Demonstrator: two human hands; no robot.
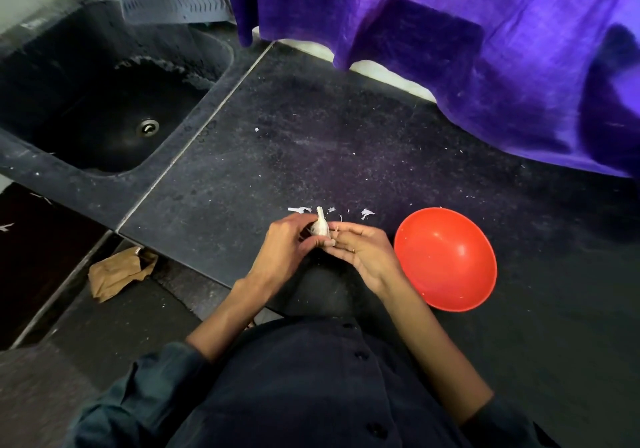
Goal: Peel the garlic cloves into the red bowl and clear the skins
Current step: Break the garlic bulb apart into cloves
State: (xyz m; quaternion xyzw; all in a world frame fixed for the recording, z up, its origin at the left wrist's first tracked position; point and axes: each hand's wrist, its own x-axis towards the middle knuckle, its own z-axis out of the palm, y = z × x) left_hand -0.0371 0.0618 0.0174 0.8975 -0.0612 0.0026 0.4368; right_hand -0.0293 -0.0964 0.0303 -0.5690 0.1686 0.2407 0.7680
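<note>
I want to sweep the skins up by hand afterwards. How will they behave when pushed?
The skins look thin and curled, so they are probably very light and floppy. They lie scattered in small flakes on the counter, so pushing may scatter them rather than gather them.

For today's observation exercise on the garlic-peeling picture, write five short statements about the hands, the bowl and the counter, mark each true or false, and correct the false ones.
1. Both hands, left hand and right hand, hold the garlic. True.
2. The red bowl holds peeled cloves. False: none show in it.
3. The bowl sits on the person's left. False: on their right.
4. Skin scraps lie on the counter. True.
5. The sink is full of water. False: its drain shows bare.
</note>
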